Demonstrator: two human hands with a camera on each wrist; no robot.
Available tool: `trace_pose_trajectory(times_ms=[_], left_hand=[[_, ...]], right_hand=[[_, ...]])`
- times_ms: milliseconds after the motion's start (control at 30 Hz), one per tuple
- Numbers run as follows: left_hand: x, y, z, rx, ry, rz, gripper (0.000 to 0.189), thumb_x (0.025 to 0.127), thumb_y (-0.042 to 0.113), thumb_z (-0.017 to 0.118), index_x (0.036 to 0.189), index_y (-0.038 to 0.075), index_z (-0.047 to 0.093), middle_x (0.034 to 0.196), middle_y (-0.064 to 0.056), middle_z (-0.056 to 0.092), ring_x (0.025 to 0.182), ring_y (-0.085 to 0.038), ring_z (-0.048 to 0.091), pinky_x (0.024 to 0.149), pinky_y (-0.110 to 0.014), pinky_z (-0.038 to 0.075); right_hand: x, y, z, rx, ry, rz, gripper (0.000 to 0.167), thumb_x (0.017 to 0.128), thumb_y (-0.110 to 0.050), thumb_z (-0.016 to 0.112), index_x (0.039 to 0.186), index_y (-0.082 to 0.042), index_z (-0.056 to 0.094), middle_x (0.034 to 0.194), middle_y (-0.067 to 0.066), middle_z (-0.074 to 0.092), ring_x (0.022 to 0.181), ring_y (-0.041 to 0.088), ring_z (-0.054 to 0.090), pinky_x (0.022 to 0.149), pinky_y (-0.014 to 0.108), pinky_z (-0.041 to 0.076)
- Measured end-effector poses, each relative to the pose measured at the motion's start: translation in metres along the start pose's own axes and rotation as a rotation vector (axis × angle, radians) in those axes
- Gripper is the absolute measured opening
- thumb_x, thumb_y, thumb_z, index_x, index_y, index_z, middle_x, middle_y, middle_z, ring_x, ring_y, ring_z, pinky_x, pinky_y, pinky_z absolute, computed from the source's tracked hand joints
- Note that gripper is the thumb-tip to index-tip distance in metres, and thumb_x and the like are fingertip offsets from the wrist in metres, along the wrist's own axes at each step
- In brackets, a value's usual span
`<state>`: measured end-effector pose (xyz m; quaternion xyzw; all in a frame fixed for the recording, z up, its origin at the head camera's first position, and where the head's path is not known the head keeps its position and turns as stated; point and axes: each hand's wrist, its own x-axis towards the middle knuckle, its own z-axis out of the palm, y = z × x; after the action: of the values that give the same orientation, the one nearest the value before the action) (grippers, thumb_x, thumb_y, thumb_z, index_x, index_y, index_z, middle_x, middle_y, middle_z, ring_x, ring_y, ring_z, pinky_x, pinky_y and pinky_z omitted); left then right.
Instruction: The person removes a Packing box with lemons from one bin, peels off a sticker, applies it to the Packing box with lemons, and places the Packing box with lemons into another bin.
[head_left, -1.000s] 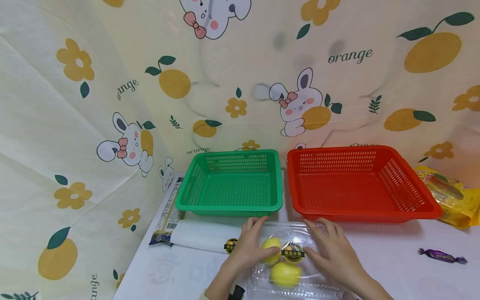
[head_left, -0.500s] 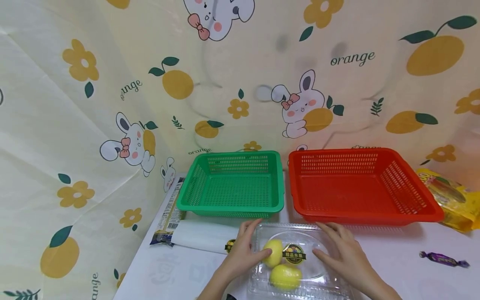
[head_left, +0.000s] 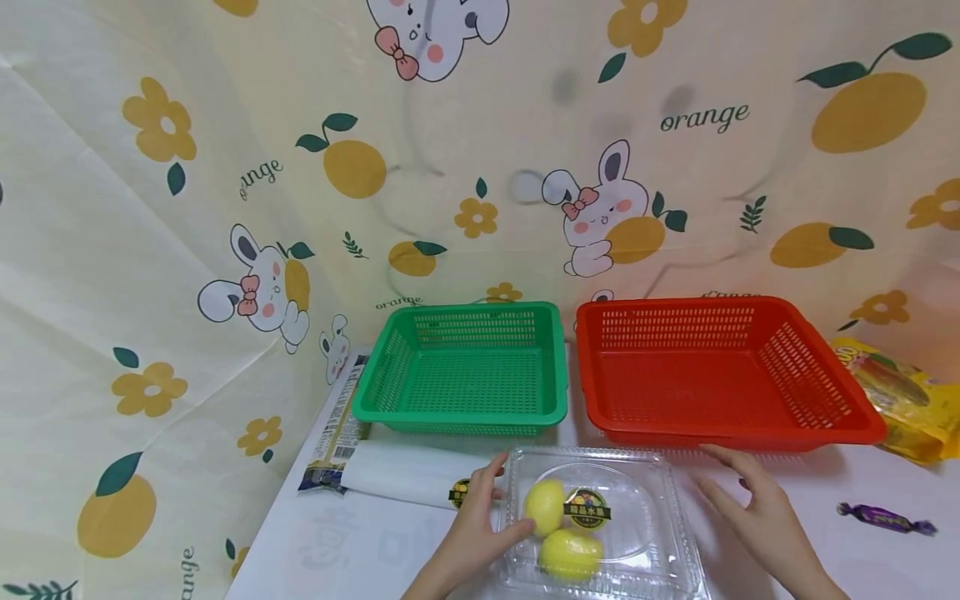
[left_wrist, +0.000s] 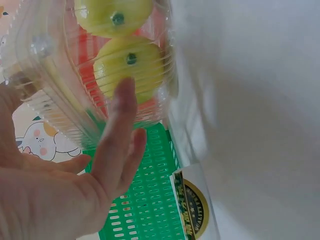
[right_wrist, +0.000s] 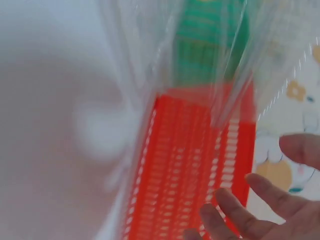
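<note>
A clear plastic clamshell box (head_left: 637,533), lid down, sits at the front of the table. Two yellow lemon-like fruits (head_left: 572,556) lie in its left half, and a dark round label (head_left: 587,508) is on the lid. My left hand (head_left: 480,525) is at the box's left side, thumb near the lid's edge. In the left wrist view, its fingers (left_wrist: 117,130) extend along the ribbed wall beside the fruits, curled round nothing. To the right of the box, my right hand (head_left: 757,508) is apart from it, fingers spread and holding nothing; its fingers (right_wrist: 240,212) show in the right wrist view.
Behind the box stand a green basket (head_left: 468,417) and a larger red basket (head_left: 697,433). A white roll-like item (head_left: 412,475) and a printed packet (head_left: 341,433) lie left. A purple-wrapped candy (head_left: 885,518) and a yellow bag (head_left: 907,400) are on the right.
My right hand has come off the box and moved right. The left hand has slid from over the lid's left part to the box's left side. The box stays about where it was.
</note>
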<state>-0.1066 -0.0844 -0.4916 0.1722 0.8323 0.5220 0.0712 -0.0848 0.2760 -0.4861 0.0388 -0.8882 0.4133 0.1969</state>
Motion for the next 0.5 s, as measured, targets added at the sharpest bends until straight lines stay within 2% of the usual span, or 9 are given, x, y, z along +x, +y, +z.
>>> trace_pose_trajectory(times_ms=[67,133,200,300,400,500], left_hand=[[-0.003,-0.001,-0.001,-0.01,-0.008,-0.005,0.09,0.086,0.033,0.076,0.156,0.01,0.026,0.145,-0.017,0.039,0.117,-0.034,0.053,0.09,-0.055,0.05],[-0.006,-0.001,-0.001,-0.033,-0.016,-0.023,0.089,0.085,0.032,0.076,0.156,0.01,0.026,0.143,-0.018,0.041,0.118,-0.035,0.054,0.089,-0.055,0.052],[-0.008,-0.001,-0.002,-0.057,-0.023,-0.043,0.089,0.085,0.031,0.077,0.156,0.012,0.027,0.141,-0.019,0.042,0.119,-0.036,0.053,0.088,-0.054,0.053],[-0.011,-0.001,-0.002,-0.088,-0.034,-0.063,0.089,0.085,0.029,0.077,0.156,0.013,0.027,0.142,-0.018,0.042,0.12,-0.037,0.052,0.088,-0.053,0.054],[-0.013,-0.002,-0.002,-0.106,-0.047,-0.067,0.088,0.086,0.028,0.077,0.157,0.013,0.027,0.142,-0.02,0.041,0.121,-0.039,0.051,0.087,-0.051,0.055],[-0.014,-0.003,-0.002,-0.122,-0.062,-0.083,0.086,0.087,0.029,0.076,0.157,0.015,0.027,0.143,-0.02,0.04,0.122,-0.04,0.049,0.083,-0.047,0.057]], right_hand=[[0.001,0.007,-0.006,0.051,0.026,0.052,0.036,0.091,-0.008,0.072,0.125,0.0,0.062,0.118,-0.016,0.061,0.106,-0.016,0.042,0.082,0.003,0.035],[0.002,0.013,-0.012,0.122,0.057,0.099,0.031,0.093,-0.005,0.069,0.122,0.002,0.063,0.11,-0.028,0.059,0.1,-0.016,0.047,0.077,0.003,0.039],[0.003,0.018,-0.016,0.191,0.086,0.166,0.027,0.095,-0.005,0.067,0.12,0.002,0.063,0.104,-0.033,0.06,0.095,-0.015,0.052,0.075,0.002,0.043],[0.006,0.026,-0.023,0.328,0.122,0.296,0.021,0.097,-0.009,0.065,0.118,-0.007,0.066,0.098,-0.03,0.064,0.09,-0.013,0.056,0.072,0.004,0.047],[0.007,0.031,-0.029,0.538,0.166,0.433,0.017,0.098,-0.014,0.064,0.115,-0.017,0.066,0.095,-0.025,0.066,0.086,-0.01,0.06,0.068,0.008,0.051],[0.009,0.035,-0.033,0.742,0.257,0.504,0.017,0.097,-0.012,0.065,0.114,-0.015,0.066,0.093,-0.016,0.069,0.082,-0.005,0.065,0.065,0.012,0.054]])
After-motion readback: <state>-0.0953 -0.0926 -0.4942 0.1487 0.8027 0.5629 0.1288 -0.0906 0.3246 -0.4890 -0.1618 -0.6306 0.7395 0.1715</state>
